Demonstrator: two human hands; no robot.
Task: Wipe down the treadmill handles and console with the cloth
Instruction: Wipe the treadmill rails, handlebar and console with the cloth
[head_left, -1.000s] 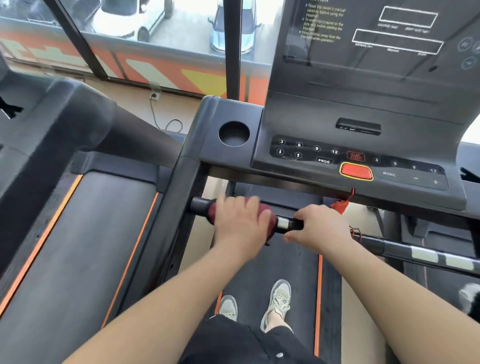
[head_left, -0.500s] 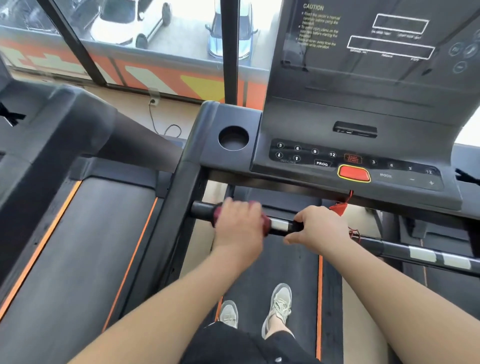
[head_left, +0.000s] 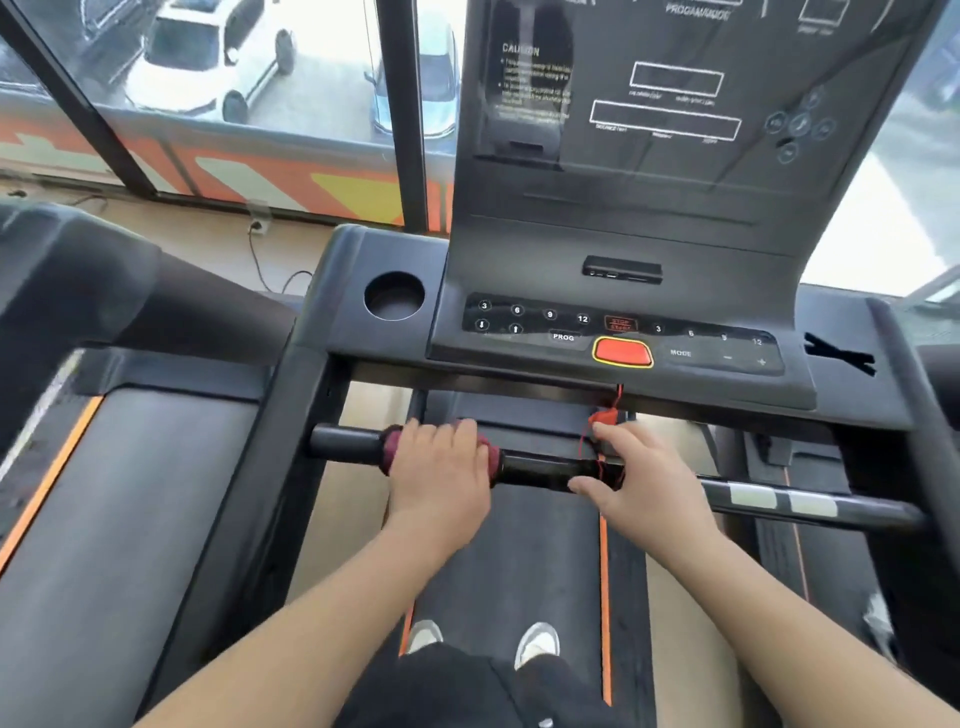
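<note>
Treadmill console of dark grey plastic with a keypad (head_left: 623, 234): just above and behind the black tubular crossbar handle (head_left: 540, 470). No hand on it, so likely wiped after the bar.

Left hand (head_left: 441, 467): on the bar's left part, closed over the top and clamping the dark red cloth (head_left: 389, 452) round the tube. Cloth shows at both edges of the hand. Sleeved round, presumably to clean the full circumference in one slide.

Right hand (head_left: 641, 480): further right on the bar, fingers over the top, thumb under the front, loose clasp on bare tube. Probably bracing the body while the other hand rubs.

Thin red safety cord with clip (head_left: 605, 418): hangs from the console down across the bar, touching the right fingers. Snag risk if wiped through.

Red oval stop button (head_left: 622, 352): on the console lip above the bar, over the cord.

Diff vs 0.5 s ago:
- Right hand shifted right along the bar, so wider gap with bare black tube between the hands.
- Silver patch between the hands no longer showing.
- Left hand and cloth at roughly the same spot near the bar's left end.
- View tilted up, with more console in frame.
</note>
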